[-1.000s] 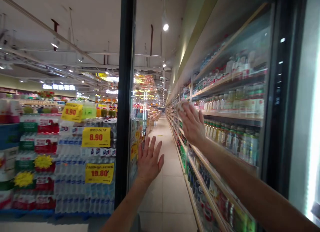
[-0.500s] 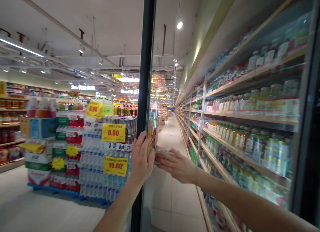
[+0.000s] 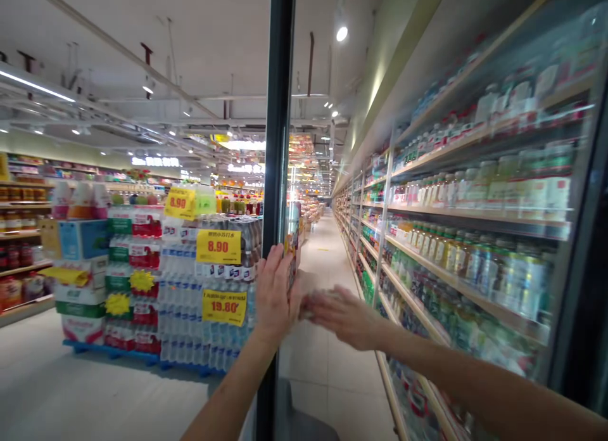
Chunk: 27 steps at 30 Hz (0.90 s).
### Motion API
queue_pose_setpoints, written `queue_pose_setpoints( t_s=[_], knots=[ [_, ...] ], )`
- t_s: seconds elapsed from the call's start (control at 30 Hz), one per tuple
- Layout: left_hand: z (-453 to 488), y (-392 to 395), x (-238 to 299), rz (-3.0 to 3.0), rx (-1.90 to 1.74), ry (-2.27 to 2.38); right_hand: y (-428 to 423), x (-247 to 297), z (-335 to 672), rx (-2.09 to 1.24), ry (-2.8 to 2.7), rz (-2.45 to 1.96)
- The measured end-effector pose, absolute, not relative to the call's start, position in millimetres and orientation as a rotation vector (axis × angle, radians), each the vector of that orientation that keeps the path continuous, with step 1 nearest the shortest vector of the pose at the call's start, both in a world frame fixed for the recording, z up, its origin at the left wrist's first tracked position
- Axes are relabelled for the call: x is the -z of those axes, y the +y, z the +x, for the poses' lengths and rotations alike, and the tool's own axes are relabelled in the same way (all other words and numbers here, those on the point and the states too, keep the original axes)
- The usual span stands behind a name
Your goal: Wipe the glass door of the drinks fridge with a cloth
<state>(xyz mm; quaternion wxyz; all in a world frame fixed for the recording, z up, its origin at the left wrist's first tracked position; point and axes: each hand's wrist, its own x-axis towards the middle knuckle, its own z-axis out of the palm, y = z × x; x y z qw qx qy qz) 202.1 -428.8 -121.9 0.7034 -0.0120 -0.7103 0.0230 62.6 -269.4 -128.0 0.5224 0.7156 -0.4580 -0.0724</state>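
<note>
A tall dark door frame (image 3: 280,130) with a glass pane (image 3: 327,390) stands upright in front of me. My left hand (image 3: 274,295) holds the frame, its fingers pointing up along it and its thumb to the right. My right hand (image 3: 349,317) reaches in from the right to the pane, fingers stretched to the left. Under its fingertips is a small crumpled greyish cloth (image 3: 308,306), mostly covered and blurred. The two hands are close together, with the cloth beside my left thumb.
Shelves of bottled drinks (image 3: 468,257) run down the right side, partly blurred. To the left, shrink-wrapped water bottles (image 3: 190,314) and boxes (image 3: 78,289) are stacked on a blue pallet (image 3: 114,352), with yellow price signs (image 3: 218,246). Pale floor tiles (image 3: 323,244) stretch down the aisle.
My right hand has shifted slightly to the right and down with the cloth. My left hand stays on the frame. The view has tilted a little.
</note>
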Motion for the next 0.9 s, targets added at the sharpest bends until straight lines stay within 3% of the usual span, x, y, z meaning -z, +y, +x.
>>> queue_pose_setpoints(
  t_s=[0.17, 0.4, 0.53, 0.77, 0.9],
  knots=[
    [201, -425, 122, 0.051, -0.159, -1.571, -240, 63, 45, -0.224, -1.375, 1.085],
    [205, -426, 126, 0.115, -0.256, -1.535, -224, 101, 53, 0.040, -1.276, 1.392],
    [201, -412, 123, 0.113, -0.176, -1.481, -238, 36, 46, -0.297, -1.369, 0.989],
    [163, -398, 76, 0.010, -0.038, -1.441, -301, -40, 78, -0.033, -1.263, 1.212],
    [155, -421, 69, 0.056, -0.208, -1.461, -266, -76, 46, -0.279, -1.361, 0.932]
  ],
)
